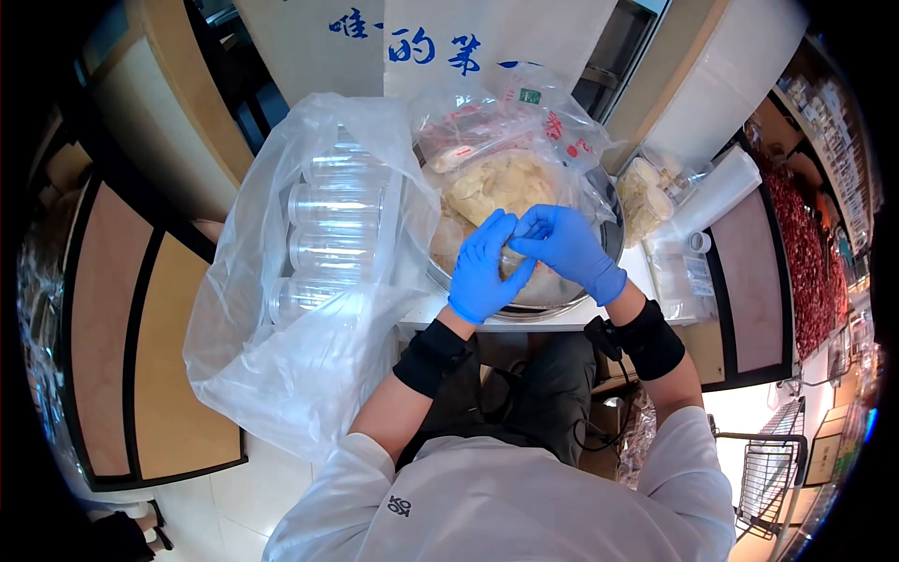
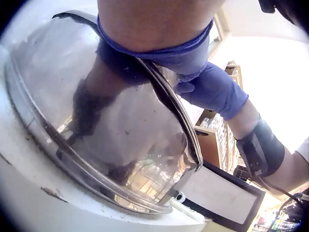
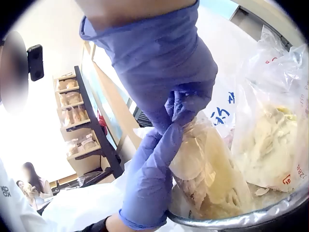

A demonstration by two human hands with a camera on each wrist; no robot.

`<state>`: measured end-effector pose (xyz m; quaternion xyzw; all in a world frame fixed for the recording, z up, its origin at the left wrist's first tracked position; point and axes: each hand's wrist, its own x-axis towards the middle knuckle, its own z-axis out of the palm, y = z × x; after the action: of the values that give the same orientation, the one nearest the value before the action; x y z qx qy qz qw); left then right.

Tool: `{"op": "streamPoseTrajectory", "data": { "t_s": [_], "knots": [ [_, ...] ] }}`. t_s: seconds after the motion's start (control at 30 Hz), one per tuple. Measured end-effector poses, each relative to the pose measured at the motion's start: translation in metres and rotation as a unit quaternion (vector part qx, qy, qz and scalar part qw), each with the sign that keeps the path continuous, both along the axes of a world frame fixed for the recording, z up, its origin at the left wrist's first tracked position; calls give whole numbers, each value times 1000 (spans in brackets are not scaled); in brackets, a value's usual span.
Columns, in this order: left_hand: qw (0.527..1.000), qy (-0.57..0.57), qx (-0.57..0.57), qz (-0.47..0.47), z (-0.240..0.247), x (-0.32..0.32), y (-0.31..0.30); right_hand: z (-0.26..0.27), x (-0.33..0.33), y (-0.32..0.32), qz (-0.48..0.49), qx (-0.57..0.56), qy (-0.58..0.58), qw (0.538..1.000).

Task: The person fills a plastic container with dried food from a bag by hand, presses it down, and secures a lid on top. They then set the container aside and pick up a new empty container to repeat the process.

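Observation:
Both hands wear blue gloves and meet over the near side of a round metal basin (image 2: 128, 125). My right hand (image 1: 567, 248) has curled fingers that pinch the gathered top of a clear plastic bag (image 3: 207, 166) with pale yellow flaky pieces inside. My left hand (image 1: 485, 270) comes from the other side, thumb apart from the fingers around the same spot, its fingertips against the right fingers in the right wrist view. The gloves hide most of the gripped part. Behind them in the basin lies a larger clear bag (image 3: 270, 145) of pale flakes, with red print.
Left of the basin, a big translucent bag (image 1: 253, 309) holds several clear plastic jars (image 1: 332, 206). On the right are packed jars (image 1: 646, 192), a plastic roll (image 1: 726, 187) and clear packets (image 1: 674, 281). A white board with blue writing (image 1: 435, 47) stands behind.

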<state>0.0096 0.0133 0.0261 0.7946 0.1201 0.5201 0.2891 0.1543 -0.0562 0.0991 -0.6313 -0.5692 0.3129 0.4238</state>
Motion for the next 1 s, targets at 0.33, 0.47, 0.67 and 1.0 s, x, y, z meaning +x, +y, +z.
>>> {"op": "streamPoseTrajectory", "data": {
  "t_s": [0.33,0.47,0.67,1.0],
  "knots": [
    [999,-1,14,32,-7,1,-2,11,1,-14,-34,-15,-69,997],
    [999,-6,36,21,-12,3,3,-4,-2,-10,9,46,-39,998],
    [998,9,55,40,-9,3,2,-1,8,-15,-24,37,15,999],
    [992,-28,93,82,-9,5,-5,-55,76,-26,-129,32,-204,970]
  ]
}}
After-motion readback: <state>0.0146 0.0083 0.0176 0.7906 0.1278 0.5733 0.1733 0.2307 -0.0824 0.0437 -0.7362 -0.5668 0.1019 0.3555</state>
